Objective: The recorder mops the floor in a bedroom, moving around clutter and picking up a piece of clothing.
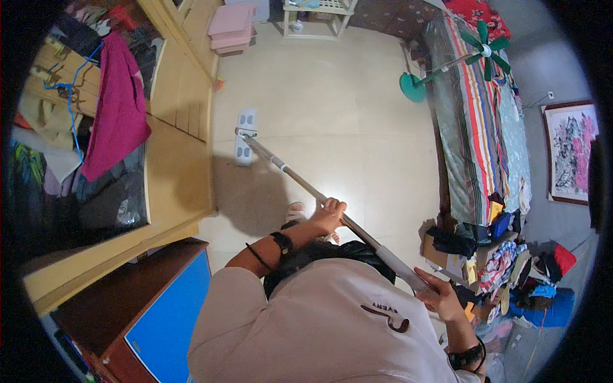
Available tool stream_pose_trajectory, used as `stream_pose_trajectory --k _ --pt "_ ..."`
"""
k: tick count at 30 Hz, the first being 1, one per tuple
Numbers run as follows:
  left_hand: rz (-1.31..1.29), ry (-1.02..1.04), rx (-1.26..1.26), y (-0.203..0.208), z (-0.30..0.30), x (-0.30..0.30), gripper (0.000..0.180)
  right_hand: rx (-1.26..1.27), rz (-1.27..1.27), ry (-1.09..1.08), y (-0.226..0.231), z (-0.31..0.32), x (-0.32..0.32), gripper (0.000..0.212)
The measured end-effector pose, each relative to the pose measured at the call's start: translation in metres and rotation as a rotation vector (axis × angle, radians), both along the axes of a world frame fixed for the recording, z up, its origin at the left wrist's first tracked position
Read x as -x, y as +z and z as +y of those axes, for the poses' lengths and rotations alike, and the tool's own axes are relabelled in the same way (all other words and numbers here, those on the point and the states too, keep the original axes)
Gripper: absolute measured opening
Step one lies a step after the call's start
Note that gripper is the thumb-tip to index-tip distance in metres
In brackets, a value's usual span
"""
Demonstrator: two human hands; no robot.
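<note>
A flat mop runs slantwise across the view, its white and grey head (244, 155) flat on the pale tiled floor beside the wooden wardrobe. From the head, a long metal handle (302, 182) rises toward my body. My left hand (329, 216) is wrapped round the middle of that handle. Near its upper end, my right hand (437, 296) grips the thicker grey part, fingers partly stretched along it. Below my left hand, my feet in light sandals (295, 210) show in part.
The wooden wardrobe (182, 172) stands along the left, a magenta cloth (115, 112) hanging there. A blue-fronted cabinet (169, 319) is near left. At right are a striped bed (476, 127), a green fan (486, 51) with its round base (412, 87), and piled clothes. Pink boxes (231, 29) and a white rack (316, 29) stand far.
</note>
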State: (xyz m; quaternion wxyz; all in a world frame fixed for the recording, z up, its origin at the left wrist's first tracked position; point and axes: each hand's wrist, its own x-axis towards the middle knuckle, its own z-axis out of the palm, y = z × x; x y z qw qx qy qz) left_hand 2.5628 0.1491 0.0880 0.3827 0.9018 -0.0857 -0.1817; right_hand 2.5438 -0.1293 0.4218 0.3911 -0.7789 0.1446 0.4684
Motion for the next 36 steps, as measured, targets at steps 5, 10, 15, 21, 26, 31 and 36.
stream_pose_trajectory --k 5,10,15,21,26,31,36 --pt "-0.148 -0.004 -0.104 -0.024 0.073 -0.019 0.046 -0.124 -0.005 -0.187 -0.043 0.07 -0.004 0.058" --pt "-0.008 -0.039 -0.204 -0.03 0.094 -0.029 0.055 -0.26 -0.013 -0.256 -0.073 0.075 0.007 0.056" --pt "0.105 -0.176 -0.038 -0.01 0.042 -0.007 0.058 -0.051 -0.062 -0.09 -0.031 0.04 0.043 0.053" --pt "0.038 -0.305 0.221 -0.001 -0.003 -0.011 0.063 0.025 -0.08 -0.245 0.008 0.023 0.064 0.056" --pt "0.017 -0.312 0.154 0.007 0.027 -0.036 0.057 -0.041 0.001 -0.384 -0.013 0.042 0.055 0.055" --pt "0.061 -0.132 -0.092 -0.03 0.066 -0.052 0.057 -0.286 0.058 -0.417 -0.07 0.066 0.047 0.057" --pt "0.079 0.205 -0.236 -0.027 0.06 -0.042 0.065 -0.499 0.17 -0.518 -0.083 0.085 0.021 0.063"
